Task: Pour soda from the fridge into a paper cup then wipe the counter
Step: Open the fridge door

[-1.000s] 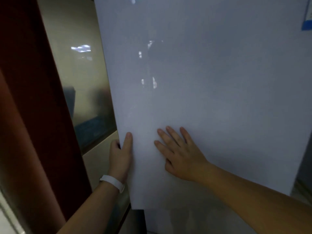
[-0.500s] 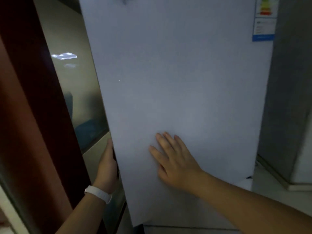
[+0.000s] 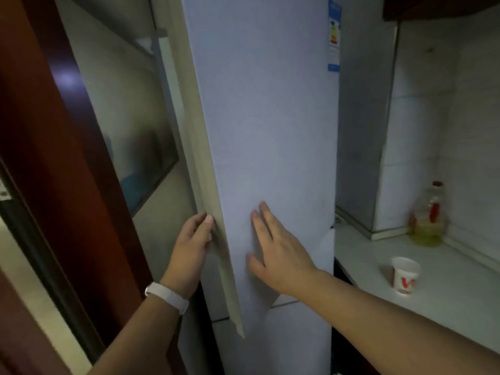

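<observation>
The tall pale grey fridge door (image 3: pixel 270 131) fills the middle of the view, swung partly out so its cream left edge shows. My left hand (image 3: pixel 193 247), with a white wristband, grips that edge with the thumb on it. My right hand (image 3: pixel 276 253) lies flat on the door's front, fingers spread. A white paper cup (image 3: pixel 404 276) with red print stands upright on the pale counter (image 3: pixel 446 307) at the right. The soda and the fridge's inside are hidden.
A clear bottle of yellow oil (image 3: pixel 428 217) with a red cap stands in the tiled back corner of the counter. A dark red door frame (image 3: pixel 67 158) and a glass panel (image 3: pixel 130 125) crowd the left. A dark cabinet (image 3: pixel 433 6) hangs above the counter.
The door's left edge has swung further toward me, so it looks narrower. My left thumb has come onto that edge. The view has turned right, bringing in the counter, cup and oil bottle.
</observation>
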A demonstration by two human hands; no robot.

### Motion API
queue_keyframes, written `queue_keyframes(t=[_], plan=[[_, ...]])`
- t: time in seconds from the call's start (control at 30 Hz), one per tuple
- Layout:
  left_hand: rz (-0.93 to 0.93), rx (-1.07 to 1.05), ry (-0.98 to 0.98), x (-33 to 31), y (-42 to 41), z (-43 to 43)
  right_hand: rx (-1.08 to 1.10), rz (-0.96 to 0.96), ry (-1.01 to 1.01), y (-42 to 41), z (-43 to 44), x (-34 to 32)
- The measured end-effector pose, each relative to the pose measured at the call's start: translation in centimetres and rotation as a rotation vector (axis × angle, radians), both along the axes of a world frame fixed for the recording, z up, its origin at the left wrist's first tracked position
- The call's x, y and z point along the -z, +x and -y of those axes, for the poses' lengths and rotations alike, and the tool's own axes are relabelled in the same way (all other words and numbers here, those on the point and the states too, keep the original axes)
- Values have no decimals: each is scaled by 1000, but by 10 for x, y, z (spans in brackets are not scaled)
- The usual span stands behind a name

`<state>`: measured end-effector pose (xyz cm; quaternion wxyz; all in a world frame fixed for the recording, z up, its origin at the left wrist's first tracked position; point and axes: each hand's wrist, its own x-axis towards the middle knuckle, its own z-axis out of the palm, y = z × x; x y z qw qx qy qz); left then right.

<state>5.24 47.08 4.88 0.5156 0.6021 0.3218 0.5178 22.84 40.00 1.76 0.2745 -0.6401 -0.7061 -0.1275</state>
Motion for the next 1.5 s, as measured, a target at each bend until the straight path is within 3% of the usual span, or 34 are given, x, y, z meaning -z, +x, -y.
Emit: queue_keyframes(t=[0.3,0.53,0.7,0.87,1.1,1.33,1.5], plan=[[-85,113,78,-2,24,69,57,-258,9,-4,107,-10],[-115,137,183,-26,68,108,201,-167,36,14,167,-17],[-3,275,260,-27,106,138,284,-134,6,45,204,-14],[-84,155,459,-12,148,167,320,-190,-49,76,232,-9],[-169,156,526,-5,208,194,390,-375,-52,128,262,-9],[-121,248,407,-6,276,220,400,-511,72,195,276,1],[-133,201,392,-14,316,231,422,-556,143,231,280,8]])
